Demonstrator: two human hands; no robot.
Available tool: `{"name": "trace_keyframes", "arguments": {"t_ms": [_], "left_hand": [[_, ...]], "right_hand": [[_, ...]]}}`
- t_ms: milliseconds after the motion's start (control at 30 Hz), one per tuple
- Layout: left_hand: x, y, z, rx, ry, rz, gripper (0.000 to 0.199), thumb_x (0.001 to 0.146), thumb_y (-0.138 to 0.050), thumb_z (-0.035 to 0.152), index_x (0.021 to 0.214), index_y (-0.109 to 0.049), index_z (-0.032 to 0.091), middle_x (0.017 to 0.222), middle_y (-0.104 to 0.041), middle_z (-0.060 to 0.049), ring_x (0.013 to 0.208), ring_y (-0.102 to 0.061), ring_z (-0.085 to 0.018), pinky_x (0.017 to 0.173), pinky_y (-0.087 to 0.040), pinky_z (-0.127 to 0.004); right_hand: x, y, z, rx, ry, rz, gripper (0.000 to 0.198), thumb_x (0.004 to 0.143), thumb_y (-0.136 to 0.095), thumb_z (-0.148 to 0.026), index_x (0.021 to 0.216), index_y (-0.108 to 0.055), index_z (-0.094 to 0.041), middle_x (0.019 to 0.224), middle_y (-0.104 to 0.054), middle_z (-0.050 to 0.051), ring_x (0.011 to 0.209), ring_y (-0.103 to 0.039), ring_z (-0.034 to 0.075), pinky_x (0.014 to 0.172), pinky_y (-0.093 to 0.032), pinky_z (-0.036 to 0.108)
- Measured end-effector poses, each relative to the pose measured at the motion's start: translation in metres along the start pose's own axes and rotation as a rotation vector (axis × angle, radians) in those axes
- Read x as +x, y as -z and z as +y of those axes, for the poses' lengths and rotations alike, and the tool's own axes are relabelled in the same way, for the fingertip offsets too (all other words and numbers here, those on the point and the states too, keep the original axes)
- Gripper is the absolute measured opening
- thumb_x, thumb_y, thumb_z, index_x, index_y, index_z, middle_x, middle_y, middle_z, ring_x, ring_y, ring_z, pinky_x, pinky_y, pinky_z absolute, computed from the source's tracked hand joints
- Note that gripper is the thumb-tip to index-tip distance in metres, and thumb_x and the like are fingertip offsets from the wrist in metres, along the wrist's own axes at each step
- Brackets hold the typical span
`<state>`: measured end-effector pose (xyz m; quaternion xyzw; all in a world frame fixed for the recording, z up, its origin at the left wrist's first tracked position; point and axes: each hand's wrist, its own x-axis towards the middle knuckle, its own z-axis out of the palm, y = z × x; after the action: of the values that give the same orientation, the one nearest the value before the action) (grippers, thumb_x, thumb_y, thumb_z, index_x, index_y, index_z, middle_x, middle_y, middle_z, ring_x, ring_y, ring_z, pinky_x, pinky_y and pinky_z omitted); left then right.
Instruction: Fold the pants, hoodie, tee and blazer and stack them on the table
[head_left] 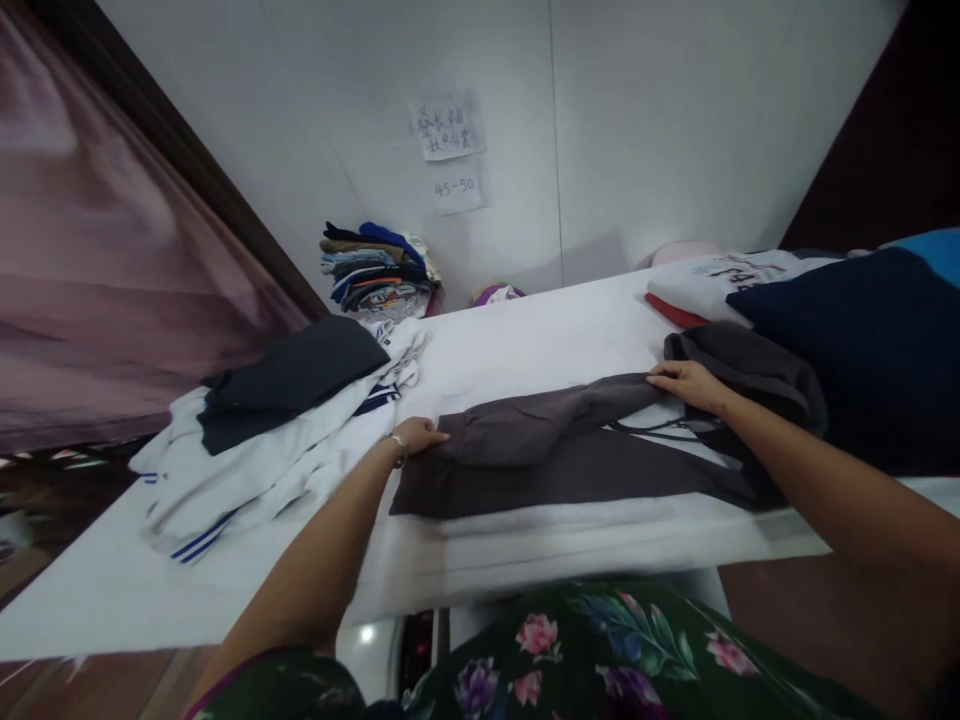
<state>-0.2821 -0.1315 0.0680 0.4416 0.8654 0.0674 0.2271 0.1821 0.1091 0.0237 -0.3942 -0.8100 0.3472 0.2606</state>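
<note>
At the centre of the frame, the left hand [420, 437] and right hand [688, 384] pinch opposite ends of a dark grey garment [517, 480] on a white table [525, 348]. Centre left, a folded black garment [300, 370] lies on white clothes [255, 487]; navy fabric [855, 350] fills the right edge.

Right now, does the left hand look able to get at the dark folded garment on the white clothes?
Probably yes: the dark folded garment lies uncovered atop the white clothes, with nothing upright between it and the left hand, which would likely first have to release the grey garment.
</note>
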Motion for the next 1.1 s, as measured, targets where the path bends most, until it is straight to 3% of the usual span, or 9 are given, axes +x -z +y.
{"name": "trace_keyframes", "arguments": {"t_ms": [267, 467, 600, 700, 800, 900, 967, 1033, 1100], "left_hand": [[-0.042, -0.01, 0.013, -0.296, -0.158, 0.23, 0.026, 0.07, -0.062, 0.03, 0.06, -0.04, 0.02, 0.05, -0.037, 0.007, 0.052, -0.038, -0.01, 0.052, -0.027, -0.023], [-0.122, 0.046, 0.066, -0.984, -0.47, 0.087, 0.03, 0.072, -0.067, 0.039, 0.079, -0.045, 0.019, 0.069, -0.056, 0.005, 0.06, -0.052, -0.009, 0.06, -0.042, -0.022], [-0.185, 0.079, 0.119, -1.112, -0.577, 0.121, 0.028, 0.071, -0.069, 0.038, 0.081, -0.05, 0.019, 0.072, -0.06, 0.002, 0.064, -0.058, -0.011, 0.058, -0.046, -0.022], [-0.204, 0.087, 0.142, -1.116, -0.647, 0.119, 0.028, 0.072, -0.067, 0.04, 0.085, -0.055, 0.019, 0.073, -0.061, 0.001, 0.069, -0.062, -0.014, 0.059, -0.049, -0.023], [-0.175, 0.092, 0.129, -1.113, -0.656, 0.169, 0.027, 0.07, -0.069, 0.037, 0.084, -0.055, 0.019, 0.071, -0.06, 0.002, 0.068, -0.062, -0.014, 0.059, -0.049, -0.023], [-0.109, 0.089, 0.078, -1.04, -0.517, 0.339, 0.03, 0.064, -0.073, 0.032, 0.079, -0.052, 0.019, 0.064, -0.057, 0.005, 0.058, -0.056, -0.01, 0.055, -0.045, -0.021], [-0.063, 0.073, 0.037, -0.864, -0.265, 0.419, 0.026, 0.063, -0.071, 0.027, 0.076, -0.05, 0.019, 0.056, -0.051, 0.007, 0.052, -0.051, -0.009, 0.052, -0.042, -0.02], [-0.029, 0.047, 0.002, -0.564, 0.108, 0.396, 0.019, 0.063, -0.067, 0.023, 0.068, -0.05, 0.019, 0.05, -0.046, 0.007, 0.052, -0.05, -0.01, 0.051, -0.042, -0.021], [-0.01, 0.017, -0.021, -0.506, 0.208, 0.359, 0.015, 0.063, -0.065, 0.019, 0.063, -0.05, 0.019, 0.048, -0.046, 0.005, 0.053, -0.052, -0.013, 0.051, -0.043, -0.023]], "right_hand": [[0.001, -0.004, 0.01, -0.002, 0.003, -0.003, 0.058, 0.068, -0.053, -0.077, 0.077, -0.067, -0.021, 0.077, -0.067, 0.004, 0.075, -0.059, 0.022, 0.072, -0.047, 0.032], [0.006, -0.004, 0.01, 0.059, -0.052, -0.004, 0.062, 0.06, -0.058, -0.079, 0.075, -0.067, -0.019, 0.074, -0.066, 0.005, 0.071, -0.057, 0.02, 0.067, -0.046, 0.032], [0.007, -0.002, 0.004, 0.089, -0.087, 0.009, 0.065, 0.057, -0.062, -0.078, 0.075, -0.067, -0.016, 0.077, -0.067, 0.008, 0.073, -0.057, 0.02, 0.068, -0.044, 0.03], [0.007, -0.002, 0.003, 0.09, -0.096, 0.026, 0.064, 0.056, -0.064, -0.077, 0.074, -0.068, -0.015, 0.076, -0.066, 0.008, 0.073, -0.055, 0.019, 0.067, -0.043, 0.029], [0.008, -0.003, 0.005, 0.105, -0.108, 0.017, 0.062, 0.057, -0.064, -0.076, 0.073, -0.067, -0.016, 0.073, -0.066, 0.007, 0.069, -0.055, 0.018, 0.063, -0.043, 0.029], [0.009, -0.005, 0.009, 0.071, -0.079, 0.02, 0.059, 0.058, -0.063, -0.075, 0.071, -0.068, -0.018, 0.072, -0.066, 0.006, 0.069, -0.057, 0.019, 0.064, -0.044, 0.029], [0.012, -0.007, 0.01, 0.02, -0.049, 0.036, 0.057, 0.06, -0.061, -0.075, 0.072, -0.068, -0.02, 0.073, -0.067, 0.005, 0.07, -0.059, 0.02, 0.065, -0.046, 0.03], [0.015, -0.01, 0.009, -0.047, -0.015, 0.022, 0.054, 0.065, -0.058, -0.073, 0.077, -0.068, -0.021, 0.075, -0.068, 0.004, 0.072, -0.06, 0.021, 0.066, -0.047, 0.032], [0.018, -0.013, 0.009, -0.134, 0.003, -0.032, 0.049, 0.069, -0.055, -0.069, 0.081, -0.069, -0.023, 0.077, -0.069, 0.004, 0.071, -0.061, 0.022, 0.067, -0.047, 0.033]]}}
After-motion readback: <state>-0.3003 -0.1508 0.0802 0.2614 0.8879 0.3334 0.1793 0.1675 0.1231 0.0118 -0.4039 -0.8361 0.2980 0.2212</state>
